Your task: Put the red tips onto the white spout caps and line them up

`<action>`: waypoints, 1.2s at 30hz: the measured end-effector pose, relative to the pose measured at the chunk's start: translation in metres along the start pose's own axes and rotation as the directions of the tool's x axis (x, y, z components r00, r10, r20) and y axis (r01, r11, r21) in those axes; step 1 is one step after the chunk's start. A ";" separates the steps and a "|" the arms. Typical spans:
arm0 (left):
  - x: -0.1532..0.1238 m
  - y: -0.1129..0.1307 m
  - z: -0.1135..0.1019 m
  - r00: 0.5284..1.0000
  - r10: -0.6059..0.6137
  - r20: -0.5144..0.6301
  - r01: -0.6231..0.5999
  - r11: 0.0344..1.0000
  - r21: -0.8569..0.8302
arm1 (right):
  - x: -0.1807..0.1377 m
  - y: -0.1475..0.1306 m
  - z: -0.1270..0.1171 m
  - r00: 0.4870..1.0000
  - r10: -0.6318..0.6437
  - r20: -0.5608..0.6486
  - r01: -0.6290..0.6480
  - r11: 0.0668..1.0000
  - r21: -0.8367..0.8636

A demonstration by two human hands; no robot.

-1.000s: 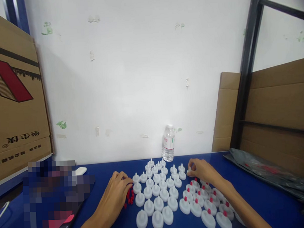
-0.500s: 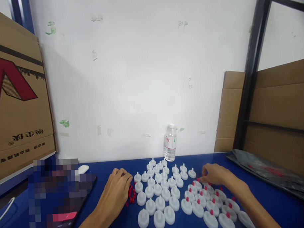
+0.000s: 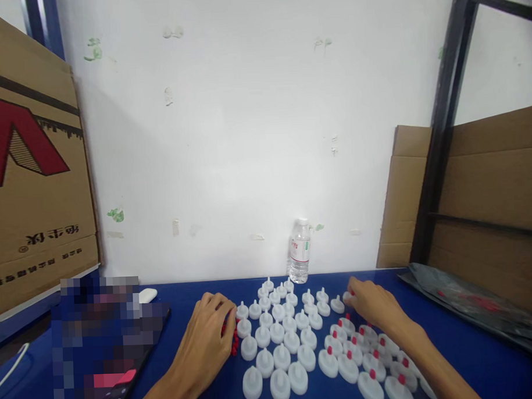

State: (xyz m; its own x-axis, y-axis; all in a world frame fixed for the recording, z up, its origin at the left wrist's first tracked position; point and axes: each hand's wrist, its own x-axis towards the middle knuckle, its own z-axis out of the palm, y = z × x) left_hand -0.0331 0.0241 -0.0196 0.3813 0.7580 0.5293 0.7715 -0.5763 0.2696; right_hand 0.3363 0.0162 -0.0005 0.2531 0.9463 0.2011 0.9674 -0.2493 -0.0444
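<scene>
My left hand [image 3: 209, 332] is curled down over a small pile of red tip caps [image 3: 235, 343], which show beside and between its fingers. Its fingertips are partly hidden, so I cannot tell which cap they pinch, if any. Farther right, my right hand [image 3: 372, 303] has its fingers closed on a white nozzle cap [image 3: 348, 299] at the back of the right group. Below that hand stand several white nozzle caps with red tips [image 3: 349, 365], some hidden by my forearm. Between the hands, several white nozzle caps without red tips [image 3: 281, 357] stand upright in loose rows.
A water bottle [image 3: 299, 250] stands against the white wall. At the left lie a dark phone-like device [image 3: 111, 397] and a white object [image 3: 148, 295], beside a large cardboard box [image 3: 39, 201]. A grey plastic bag [image 3: 461, 303] with red pieces lies at the right.
My right hand has moved left and slightly back, from above the red-tipped group to a white nozzle cap behind it. My left hand has shifted slightly right, covering more of the red caps.
</scene>
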 end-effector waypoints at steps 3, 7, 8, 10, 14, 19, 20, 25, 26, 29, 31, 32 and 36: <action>-0.002 0.008 -0.004 0.998 0.053 -0.045 -0.055 0.998 -0.035 | -0.001 -0.013 -0.012 0.995 -0.040 -0.093 0.044 0.998 0.044; -0.007 0.022 -0.009 0.988 0.132 -0.084 -0.139 0.987 -0.082 | -0.016 -0.044 -0.022 0.911 -0.314 -0.268 0.365 0.917 0.164; -0.009 0.025 -0.009 0.985 0.147 -0.084 -0.155 0.984 -0.091 | -0.023 -0.053 -0.023 0.855 -0.413 -0.315 0.483 0.855 0.189; -0.013 0.029 -0.008 0.982 0.173 -0.072 -0.180 0.978 -0.105 | -0.039 -0.073 -0.021 0.731 -0.573 -0.371 0.666 0.718 0.202; -0.016 0.034 -0.003 0.970 0.242 -0.024 -0.244 0.964 -0.108 | -0.067 -0.104 -0.011 0.545 -0.744 -0.386 0.835 0.524 0.170; -0.016 0.036 -0.004 0.938 0.342 0.064 -0.338 0.939 -0.061 | -0.078 -0.118 0.001 0.462 -0.750 -0.474 0.886 0.410 0.215; -0.016 0.037 -0.005 0.934 0.349 0.073 -0.345 0.937 -0.056 | -0.077 -0.118 0.003 0.459 -0.741 -0.490 0.888 0.403 0.222; -0.015 0.036 -0.005 0.935 0.352 0.053 -0.351 0.936 -0.019 | -0.072 -0.114 0.003 0.442 -0.720 -0.535 0.896 0.373 0.239; -0.015 0.036 -0.002 0.936 0.349 0.042 -0.349 0.937 -0.003 | -0.072 -0.113 0.002 0.441 -0.721 -0.534 0.897 0.370 0.242; -0.013 0.034 0.007 0.933 0.360 0.022 -0.360 0.933 0.008 | -0.074 -0.115 0.001 0.434 -0.726 -0.533 0.900 0.372 0.225; -0.013 0.035 0.011 0.930 0.367 0.006 -0.366 0.930 -0.028 | -0.072 -0.115 0.000 0.403 -0.739 -0.541 0.913 0.364 0.183; -0.014 0.035 0.011 0.933 0.360 -0.008 -0.360 0.931 -0.063 | -0.070 -0.114 -0.001 0.381 -0.742 -0.551 0.920 0.361 0.150; -0.014 0.032 -0.001 0.980 0.197 -0.029 -0.199 0.955 -0.222 | -0.044 -0.087 -0.010 0.383 -0.662 -0.644 0.877 0.480 0.027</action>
State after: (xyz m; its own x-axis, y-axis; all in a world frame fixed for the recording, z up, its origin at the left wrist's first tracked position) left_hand -0.0140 -0.0052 -0.0178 0.5107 0.6203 0.5953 0.5480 -0.7684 0.3306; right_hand 0.2405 -0.0055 0.0040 -0.5489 0.3945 0.7370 0.6867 0.7155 0.1285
